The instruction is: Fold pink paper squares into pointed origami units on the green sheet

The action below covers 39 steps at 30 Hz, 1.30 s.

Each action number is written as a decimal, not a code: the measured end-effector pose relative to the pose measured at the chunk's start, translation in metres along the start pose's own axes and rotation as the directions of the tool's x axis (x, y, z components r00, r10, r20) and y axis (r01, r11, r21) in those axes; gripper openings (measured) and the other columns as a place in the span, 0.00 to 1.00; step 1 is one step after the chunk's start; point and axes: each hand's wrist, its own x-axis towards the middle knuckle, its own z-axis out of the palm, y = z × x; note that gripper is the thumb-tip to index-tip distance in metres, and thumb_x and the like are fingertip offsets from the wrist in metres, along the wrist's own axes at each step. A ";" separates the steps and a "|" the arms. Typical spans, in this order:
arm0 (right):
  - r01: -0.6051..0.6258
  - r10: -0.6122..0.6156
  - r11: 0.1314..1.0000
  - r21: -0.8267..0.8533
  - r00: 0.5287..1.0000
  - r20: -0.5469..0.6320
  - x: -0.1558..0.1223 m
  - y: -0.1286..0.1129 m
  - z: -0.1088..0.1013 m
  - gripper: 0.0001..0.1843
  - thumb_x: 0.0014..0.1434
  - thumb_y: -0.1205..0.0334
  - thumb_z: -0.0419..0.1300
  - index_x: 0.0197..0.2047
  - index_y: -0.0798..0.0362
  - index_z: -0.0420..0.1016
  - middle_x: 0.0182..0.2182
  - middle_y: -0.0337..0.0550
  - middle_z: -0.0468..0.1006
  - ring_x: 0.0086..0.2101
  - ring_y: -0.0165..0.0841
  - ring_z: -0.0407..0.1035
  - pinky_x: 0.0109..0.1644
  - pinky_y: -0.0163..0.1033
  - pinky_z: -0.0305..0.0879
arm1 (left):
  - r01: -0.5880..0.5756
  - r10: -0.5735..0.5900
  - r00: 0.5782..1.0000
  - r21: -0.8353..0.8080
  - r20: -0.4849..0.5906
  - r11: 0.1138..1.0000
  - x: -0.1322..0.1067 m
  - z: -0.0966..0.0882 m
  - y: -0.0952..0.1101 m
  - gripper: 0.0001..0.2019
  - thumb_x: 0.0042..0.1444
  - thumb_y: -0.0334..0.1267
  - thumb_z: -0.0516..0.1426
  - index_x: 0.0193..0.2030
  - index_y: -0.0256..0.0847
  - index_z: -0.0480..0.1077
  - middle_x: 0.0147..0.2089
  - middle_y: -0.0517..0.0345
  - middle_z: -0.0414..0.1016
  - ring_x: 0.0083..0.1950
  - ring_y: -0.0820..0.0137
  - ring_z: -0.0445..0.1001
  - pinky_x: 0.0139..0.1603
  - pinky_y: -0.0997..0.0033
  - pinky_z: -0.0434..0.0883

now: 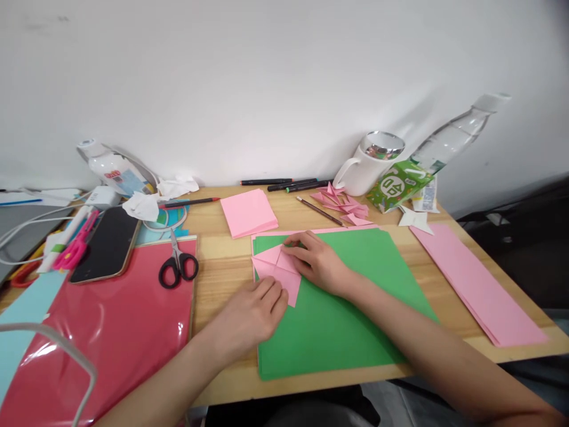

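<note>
A small pink paper square (276, 270), partly folded into triangles, lies on a green sheet (347, 308) on the wooden desk. My left hand (253, 314) rests on the lower edge of the pink paper with its fingers laid flat and together, pressing it down. My right hand (317, 261) lies over the paper's upper right part, fingertips pressing along a fold. Neither hand lifts anything off the desk.
A stack of pink squares (249, 212), folded pink pieces (342, 204), a pencil and markers (293, 184) sit behind. Scissors (178, 264), a phone (106, 244) and a red plastic pack (102, 332) are left. A white mug (367, 163), bottle (448, 139) and pink strips (475, 284) are right.
</note>
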 end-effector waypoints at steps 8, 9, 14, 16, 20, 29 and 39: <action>-0.017 0.020 0.987 0.158 1.000 -0.014 -0.005 -0.001 -0.009 0.10 0.62 0.70 0.54 0.43 0.54 0.74 0.44 0.52 0.73 0.43 0.37 0.67 0.46 0.46 0.69 | 0.066 -0.082 0.984 -0.106 -0.159 0.992 -0.004 0.005 -0.002 0.15 0.59 0.23 0.44 0.49 0.31 0.67 0.43 0.45 0.77 0.49 0.63 0.74 0.44 0.67 0.74; -0.025 0.030 0.981 0.194 0.999 -0.022 -0.005 -0.003 -0.010 0.10 0.62 0.70 0.54 0.43 0.54 0.74 0.43 0.51 0.73 0.43 0.36 0.68 0.46 0.45 0.69 | 0.069 -0.095 0.978 -0.141 -0.184 0.988 -0.004 0.006 -0.002 0.16 0.59 0.23 0.44 0.49 0.30 0.66 0.42 0.45 0.77 0.48 0.63 0.74 0.44 0.67 0.74; -0.065 0.088 0.899 0.433 0.996 -0.034 -0.003 -0.012 -0.018 0.07 0.62 0.64 0.56 0.39 0.55 0.75 0.37 0.48 0.77 0.38 0.33 0.71 0.42 0.39 0.70 | 0.082 -0.145 0.957 -0.247 -0.250 0.966 -0.004 0.009 -0.006 0.15 0.61 0.25 0.44 0.52 0.32 0.63 0.43 0.46 0.77 0.45 0.63 0.75 0.40 0.66 0.75; -0.082 0.080 0.844 0.530 0.996 0.026 -0.001 -0.013 -0.023 0.10 0.59 0.57 0.61 0.37 0.56 0.75 0.36 0.48 0.77 0.35 0.32 0.71 0.38 0.37 0.70 | 0.083 -0.155 0.954 -0.270 -0.256 0.959 -0.005 0.010 -0.007 0.14 0.61 0.26 0.45 0.52 0.34 0.63 0.43 0.46 0.77 0.44 0.64 0.76 0.40 0.67 0.75; -0.167 0.041 0.767 0.619 0.976 0.212 0.001 -0.011 -0.027 0.15 0.51 0.53 0.66 0.35 0.57 0.76 0.35 0.47 0.77 0.34 0.32 0.72 0.38 0.37 0.70 | 0.083 -0.169 0.951 -0.316 -0.257 0.945 -0.005 0.011 -0.008 0.13 0.61 0.27 0.46 0.52 0.34 0.63 0.43 0.46 0.76 0.43 0.65 0.76 0.39 0.67 0.75; -0.258 0.016 0.730 0.633 0.933 0.361 0.003 -0.010 -0.034 0.07 0.57 0.62 0.62 0.30 0.57 0.76 0.31 0.45 0.78 0.31 0.30 0.72 0.37 0.34 0.68 | 0.149 -0.341 0.848 -0.435 -0.405 0.888 -0.004 0.018 -0.013 0.09 0.63 0.28 0.49 0.47 0.37 0.66 0.49 0.47 0.73 0.53 0.67 0.72 0.53 0.65 0.73; -0.307 0.070 0.753 0.582 0.917 0.393 0.000 -0.013 -0.031 0.09 0.58 0.60 0.61 0.30 0.57 0.75 0.28 0.43 0.77 0.28 0.28 0.68 0.32 0.33 0.64 | 0.181 -0.286 0.942 -0.453 -0.175 0.873 -0.004 0.024 -0.018 0.13 0.63 0.33 0.49 0.51 0.35 0.68 0.56 0.44 0.71 0.61 0.62 0.66 0.58 0.58 0.70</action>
